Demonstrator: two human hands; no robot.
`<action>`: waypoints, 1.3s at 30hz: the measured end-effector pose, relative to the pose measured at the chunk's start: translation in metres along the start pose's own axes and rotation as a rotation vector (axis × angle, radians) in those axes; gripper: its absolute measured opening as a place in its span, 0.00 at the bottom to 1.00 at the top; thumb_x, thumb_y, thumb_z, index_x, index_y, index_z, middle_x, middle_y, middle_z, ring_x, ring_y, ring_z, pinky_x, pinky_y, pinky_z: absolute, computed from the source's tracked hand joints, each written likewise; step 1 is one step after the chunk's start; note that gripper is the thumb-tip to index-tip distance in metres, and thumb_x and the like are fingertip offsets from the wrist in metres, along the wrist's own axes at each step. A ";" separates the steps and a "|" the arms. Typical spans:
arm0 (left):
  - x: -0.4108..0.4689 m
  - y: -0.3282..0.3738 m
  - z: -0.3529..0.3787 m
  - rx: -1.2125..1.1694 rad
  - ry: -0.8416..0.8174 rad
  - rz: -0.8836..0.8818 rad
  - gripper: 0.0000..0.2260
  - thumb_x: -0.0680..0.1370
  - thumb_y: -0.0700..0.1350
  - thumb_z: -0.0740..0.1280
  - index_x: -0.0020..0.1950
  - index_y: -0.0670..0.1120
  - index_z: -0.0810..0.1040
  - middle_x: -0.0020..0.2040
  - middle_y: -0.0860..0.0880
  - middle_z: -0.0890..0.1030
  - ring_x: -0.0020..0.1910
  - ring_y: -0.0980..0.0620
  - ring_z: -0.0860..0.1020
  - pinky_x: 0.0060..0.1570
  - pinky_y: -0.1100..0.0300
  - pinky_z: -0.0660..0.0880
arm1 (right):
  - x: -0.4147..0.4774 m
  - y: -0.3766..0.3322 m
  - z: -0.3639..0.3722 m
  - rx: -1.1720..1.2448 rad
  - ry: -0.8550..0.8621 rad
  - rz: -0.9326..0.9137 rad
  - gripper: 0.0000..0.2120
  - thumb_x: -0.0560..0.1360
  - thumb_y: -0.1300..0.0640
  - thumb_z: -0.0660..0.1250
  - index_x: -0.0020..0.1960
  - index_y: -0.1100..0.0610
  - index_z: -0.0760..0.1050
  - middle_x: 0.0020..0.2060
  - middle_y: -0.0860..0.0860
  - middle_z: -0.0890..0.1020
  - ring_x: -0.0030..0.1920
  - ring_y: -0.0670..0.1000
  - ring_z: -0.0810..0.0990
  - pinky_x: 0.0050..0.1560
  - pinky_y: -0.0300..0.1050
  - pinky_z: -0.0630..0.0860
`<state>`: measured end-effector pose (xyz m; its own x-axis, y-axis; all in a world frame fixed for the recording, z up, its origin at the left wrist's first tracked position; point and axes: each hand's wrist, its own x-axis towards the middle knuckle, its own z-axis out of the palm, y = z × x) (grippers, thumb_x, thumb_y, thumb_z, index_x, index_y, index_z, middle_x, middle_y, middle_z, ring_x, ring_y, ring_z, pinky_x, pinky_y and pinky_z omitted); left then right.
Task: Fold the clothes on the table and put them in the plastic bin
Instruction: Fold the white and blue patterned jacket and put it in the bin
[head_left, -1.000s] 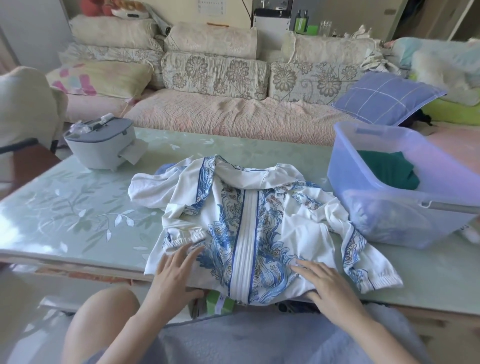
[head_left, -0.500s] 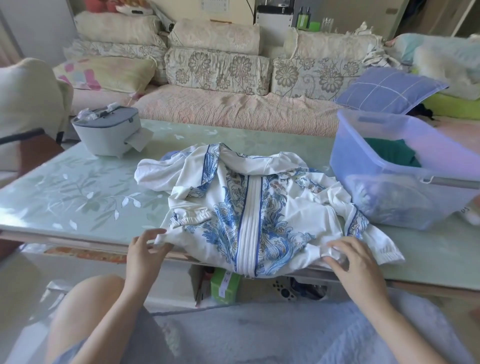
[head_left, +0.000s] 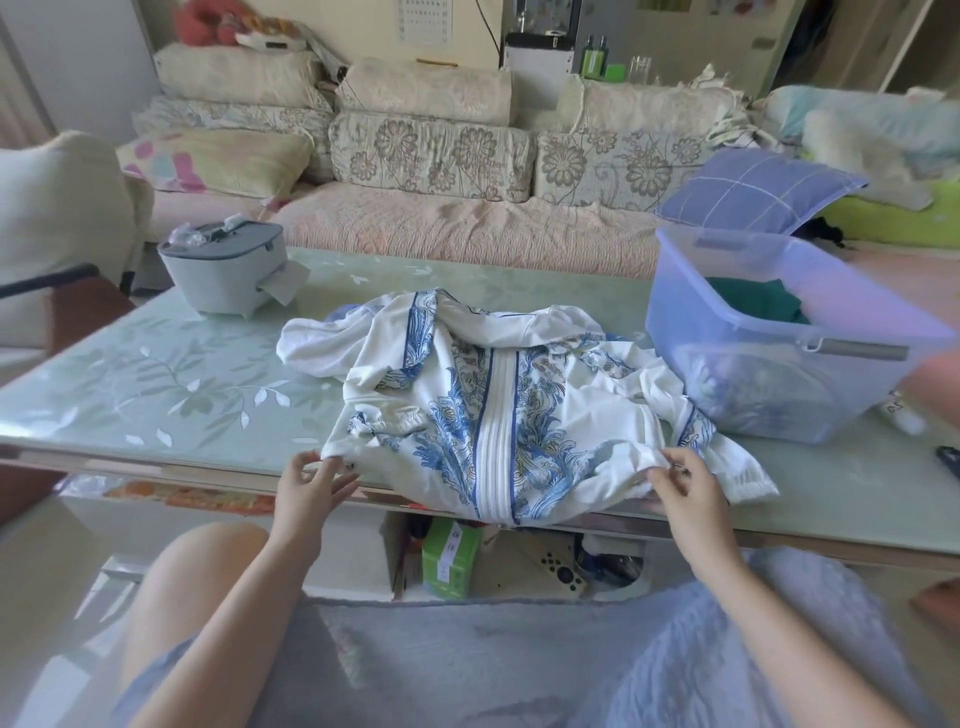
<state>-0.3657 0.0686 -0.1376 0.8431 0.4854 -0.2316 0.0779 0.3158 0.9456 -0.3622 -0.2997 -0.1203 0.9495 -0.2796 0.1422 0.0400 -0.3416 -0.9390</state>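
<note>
Left grip (head_left: 310, 486), right grip (head_left: 687, 488) pinch part-hidden jacket (head_left: 498, 405)

Floral-cushioned sofa (head_left: 457, 234), purple checked pillow (head_left: 753, 189), glossy pale floor (head_left: 67, 571), soft daylight.

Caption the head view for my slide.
Left hand and right hand pinch hem of blue-patterned white jacket beside translucent plastic bin.

No legible text; green box (head_left: 449, 558) label marks seemingly handwritten, unreadable.
</note>
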 end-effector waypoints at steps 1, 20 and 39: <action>-0.002 0.001 0.000 0.015 -0.004 0.010 0.06 0.80 0.38 0.61 0.55 0.40 0.68 0.45 0.40 0.77 0.40 0.48 0.79 0.34 0.68 0.79 | 0.000 -0.003 -0.001 0.105 0.002 0.033 0.06 0.78 0.67 0.61 0.52 0.58 0.71 0.40 0.53 0.79 0.38 0.49 0.79 0.35 0.37 0.79; -0.012 0.006 -0.005 0.565 0.012 0.067 0.14 0.69 0.31 0.55 0.40 0.44 0.77 0.24 0.47 0.70 0.20 0.51 0.68 0.29 0.61 0.60 | 0.011 -0.001 -0.028 -0.586 -0.227 0.106 0.17 0.69 0.75 0.58 0.41 0.58 0.79 0.33 0.54 0.77 0.22 0.50 0.74 0.18 0.34 0.67; -0.008 0.003 -0.030 0.824 -0.086 -0.011 0.14 0.74 0.33 0.61 0.28 0.41 0.71 0.17 0.52 0.66 0.24 0.51 0.63 0.29 0.61 0.60 | 0.018 0.016 -0.035 -0.762 -0.297 0.023 0.23 0.67 0.75 0.57 0.37 0.48 0.76 0.55 0.56 0.81 0.54 0.57 0.78 0.46 0.44 0.74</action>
<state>-0.3885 0.0900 -0.1401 0.8752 0.4111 -0.2550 0.4232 -0.3950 0.8154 -0.3553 -0.3412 -0.1222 0.9947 -0.0810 -0.0635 -0.1011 -0.8849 -0.4546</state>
